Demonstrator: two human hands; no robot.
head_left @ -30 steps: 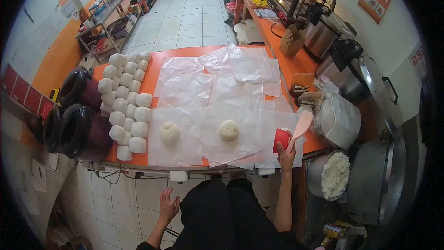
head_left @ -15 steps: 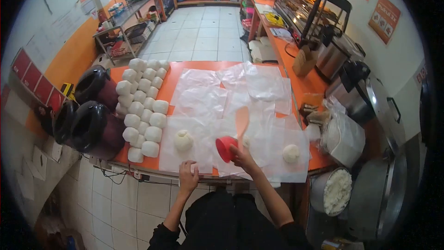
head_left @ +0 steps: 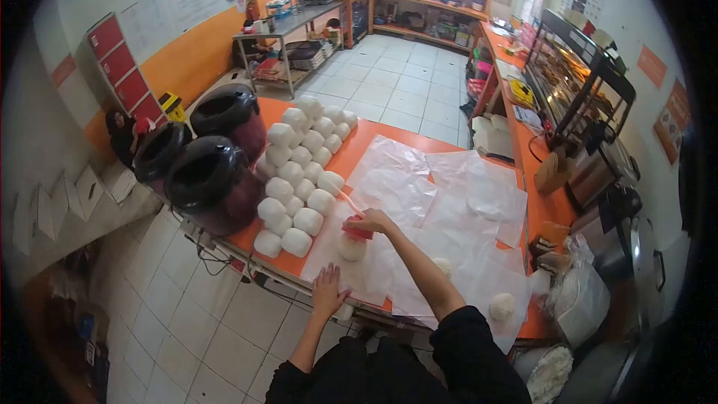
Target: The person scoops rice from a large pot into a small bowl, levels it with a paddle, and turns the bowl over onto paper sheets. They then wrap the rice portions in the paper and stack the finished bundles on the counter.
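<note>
In my right hand [head_left: 372,221] are a red bowl [head_left: 357,231] and a pale pink rice paddle [head_left: 350,202], whose blade points up and left. The bowl is just above or touching a round mound of rice [head_left: 351,250] on a clear sheet. Fingers spread, my left hand [head_left: 327,288] rests on that sheet's near edge, below the mound. A second rice mound [head_left: 442,266] lies partly behind my right forearm, and a third rice mound [head_left: 502,306] sits farther right. Overlapping plastic sheets [head_left: 393,179] cover much of the orange table [head_left: 357,133].
Stacked white wrapped bundles [head_left: 308,221] stand left of the sheets, beside several dark lidded containers [head_left: 210,177]. At the lower right is a pot of rice [head_left: 550,375]. A glass food warmer [head_left: 570,78] stands on the right counter. Another person [head_left: 122,137] is at far left.
My right hand has brought the bowl left, from above the table's middle to the left rice mound. The paddle has tipped leftward. My left hand is now flatter, and the view has turned left.
</note>
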